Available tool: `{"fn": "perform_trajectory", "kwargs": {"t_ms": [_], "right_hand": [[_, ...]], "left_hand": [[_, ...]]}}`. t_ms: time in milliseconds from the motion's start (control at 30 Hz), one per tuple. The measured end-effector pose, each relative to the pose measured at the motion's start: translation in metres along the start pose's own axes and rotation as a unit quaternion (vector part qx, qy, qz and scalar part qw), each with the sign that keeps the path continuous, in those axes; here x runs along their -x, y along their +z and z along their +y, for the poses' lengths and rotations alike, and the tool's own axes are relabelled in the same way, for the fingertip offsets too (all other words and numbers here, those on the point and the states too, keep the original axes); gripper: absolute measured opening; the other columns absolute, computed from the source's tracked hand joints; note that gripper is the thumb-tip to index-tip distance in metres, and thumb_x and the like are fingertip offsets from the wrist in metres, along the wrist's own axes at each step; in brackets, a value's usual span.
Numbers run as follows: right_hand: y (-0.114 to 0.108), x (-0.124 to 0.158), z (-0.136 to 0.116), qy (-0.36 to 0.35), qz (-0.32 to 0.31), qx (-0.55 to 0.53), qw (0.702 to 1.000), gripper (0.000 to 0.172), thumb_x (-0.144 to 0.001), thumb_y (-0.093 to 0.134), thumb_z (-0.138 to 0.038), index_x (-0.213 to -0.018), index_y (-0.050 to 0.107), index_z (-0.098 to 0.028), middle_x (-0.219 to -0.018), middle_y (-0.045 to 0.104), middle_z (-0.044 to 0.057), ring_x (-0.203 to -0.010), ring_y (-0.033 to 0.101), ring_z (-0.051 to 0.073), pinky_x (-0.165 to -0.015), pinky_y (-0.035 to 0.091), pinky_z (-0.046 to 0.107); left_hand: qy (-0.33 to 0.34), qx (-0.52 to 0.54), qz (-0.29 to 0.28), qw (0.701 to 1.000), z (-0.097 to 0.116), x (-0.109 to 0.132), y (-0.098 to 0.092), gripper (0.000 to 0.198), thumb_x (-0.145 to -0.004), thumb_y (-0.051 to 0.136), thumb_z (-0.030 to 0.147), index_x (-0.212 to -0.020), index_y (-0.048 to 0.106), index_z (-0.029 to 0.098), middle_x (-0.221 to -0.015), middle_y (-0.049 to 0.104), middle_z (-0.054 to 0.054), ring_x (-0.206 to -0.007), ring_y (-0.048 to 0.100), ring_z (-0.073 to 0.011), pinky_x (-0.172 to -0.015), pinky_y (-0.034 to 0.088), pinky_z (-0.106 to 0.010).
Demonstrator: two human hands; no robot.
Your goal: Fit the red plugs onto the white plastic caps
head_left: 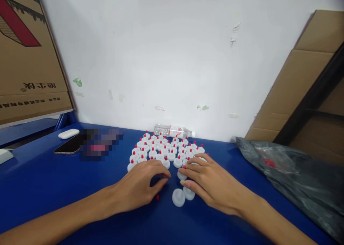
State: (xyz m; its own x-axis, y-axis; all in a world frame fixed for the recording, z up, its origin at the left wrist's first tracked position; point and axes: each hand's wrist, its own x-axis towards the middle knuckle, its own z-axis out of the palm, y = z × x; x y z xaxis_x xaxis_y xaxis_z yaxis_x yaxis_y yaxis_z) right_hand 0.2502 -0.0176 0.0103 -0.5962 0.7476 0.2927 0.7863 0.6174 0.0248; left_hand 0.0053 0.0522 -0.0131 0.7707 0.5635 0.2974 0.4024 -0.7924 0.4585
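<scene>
My left hand [145, 180] is closed in a pinch low over the blue table, with a trace of red at its fingertips that looks like a small red tip. A loose red tip [157, 197] lies just below the thumb. My right hand [208, 177] has thumb and index finger around a white nozzle cap [181, 175] with a red tip, its other fingers stretched over neighbouring caps. Two white caps without visible red tips, one cap [178, 197] and another cap [189, 193], lie near the right thumb. Beyond both hands stand several red-tipped white caps [160, 155] in rows.
A clear plastic bottle [174, 131] lies against the wall behind the caps. To the left are a phone [68, 144] and a white case [68, 133]. A dark plastic bag [295, 173] covers the right side. Cardboard [298, 72] leans at right.
</scene>
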Motion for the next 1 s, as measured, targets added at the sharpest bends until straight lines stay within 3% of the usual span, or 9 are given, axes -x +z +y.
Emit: {"fn": "perform_trajectory", "kwargs": {"t_ms": [167, 267, 367, 533, 700, 833, 1000], "right_hand": [[-0.003, 0.002, -0.005, 0.013, 0.076, -0.001, 0.997, 0.031, -0.104, 0.047, -0.042, -0.121, 0.062, -0.021, -0.113, 0.070, 0.006, -0.105, 0.064, 0.023, -0.101, 0.040, 0.044], [-0.004, 0.003, -0.010, 0.029, 0.133, 0.009, 0.991, 0.032, -0.099, 0.055, -0.048, -0.116, 0.060, -0.020, -0.109, 0.069, 0.007, -0.095, 0.064, 0.023, -0.090, 0.047, 0.042], [-0.001, 0.003, -0.015, 0.004, 0.163, 0.031, 0.986, 0.020, -0.102, 0.052, -0.033, -0.116, 0.058, -0.020, -0.107, 0.068, 0.008, -0.089, 0.066, 0.021, -0.080, 0.050, 0.037], [0.001, -0.001, -0.023, -0.138, 0.162, 0.038, 0.976, 0.015, -0.099, 0.048, -0.012, -0.110, 0.058, -0.016, -0.107, 0.071, 0.007, -0.096, 0.066, 0.019, -0.083, 0.050, 0.033], [0.000, -0.003, -0.035, -0.170, 0.227, 0.062, 0.957, 0.021, -0.099, 0.046, -0.010, -0.087, 0.060, -0.019, -0.095, 0.074, 0.004, -0.084, 0.065, 0.015, -0.079, 0.049, 0.030], [0.001, -0.002, -0.037, -0.170, 0.226, 0.061, 0.957, 0.020, -0.098, 0.048, -0.011, -0.084, 0.061, -0.019, -0.093, 0.073, 0.004, -0.081, 0.064, 0.014, -0.076, 0.049, 0.030], [0.002, -0.002, -0.036, -0.166, 0.218, 0.061, 0.960, 0.020, -0.096, 0.050, -0.010, -0.082, 0.060, -0.021, -0.092, 0.073, 0.003, -0.081, 0.064, 0.014, -0.078, 0.049, 0.030]], "left_hand": [[0.019, 0.007, 0.068, 0.997, 0.005, 0.001, -0.004, 0.020, -0.099, 0.051, 0.020, -0.108, 0.068, 0.025, -0.101, 0.069, -0.001, -0.094, 0.064, -0.0168, -0.084, 0.049, -0.031], [0.040, 0.004, 0.096, 0.995, 0.007, 0.003, -0.005, 0.024, -0.100, 0.048, 0.019, -0.117, 0.063, 0.026, -0.106, 0.067, -0.002, -0.096, 0.063, -0.0168, -0.083, 0.049, -0.031], [0.071, 0.001, 0.108, 0.992, 0.011, 0.006, -0.005, 0.025, -0.100, 0.048, 0.018, -0.121, 0.058, 0.026, -0.110, 0.065, -0.003, -0.098, 0.062, -0.0168, -0.084, 0.049, -0.031], [0.088, -0.006, 0.093, 0.992, 0.020, 0.012, -0.001, 0.024, -0.098, 0.052, 0.022, -0.121, 0.048, 0.025, -0.103, 0.064, -0.001, -0.087, 0.061, -0.0151, -0.074, 0.047, -0.027], [0.103, -0.029, 0.054, 0.993, 0.024, 0.015, -0.002, 0.002, -0.101, 0.047, 0.024, -0.099, 0.047, 0.024, -0.092, 0.060, 0.001, -0.075, 0.057, -0.0141, -0.062, 0.038, -0.025], [0.108, -0.036, 0.020, 0.993, 0.027, 0.014, -0.006, 0.017, -0.105, 0.038, 0.027, -0.092, 0.048, 0.022, -0.088, 0.057, -0.001, -0.071, 0.052, -0.0149, -0.061, 0.035, -0.027], [0.064, 0.081, 0.008, 0.995, 0.032, 0.014, -0.008, 0.040, -0.109, 0.027, 0.036, -0.077, 0.044, 0.020, -0.072, 0.051, 0.002, -0.066, 0.047, -0.0134, -0.066, 0.035, -0.027]]}}
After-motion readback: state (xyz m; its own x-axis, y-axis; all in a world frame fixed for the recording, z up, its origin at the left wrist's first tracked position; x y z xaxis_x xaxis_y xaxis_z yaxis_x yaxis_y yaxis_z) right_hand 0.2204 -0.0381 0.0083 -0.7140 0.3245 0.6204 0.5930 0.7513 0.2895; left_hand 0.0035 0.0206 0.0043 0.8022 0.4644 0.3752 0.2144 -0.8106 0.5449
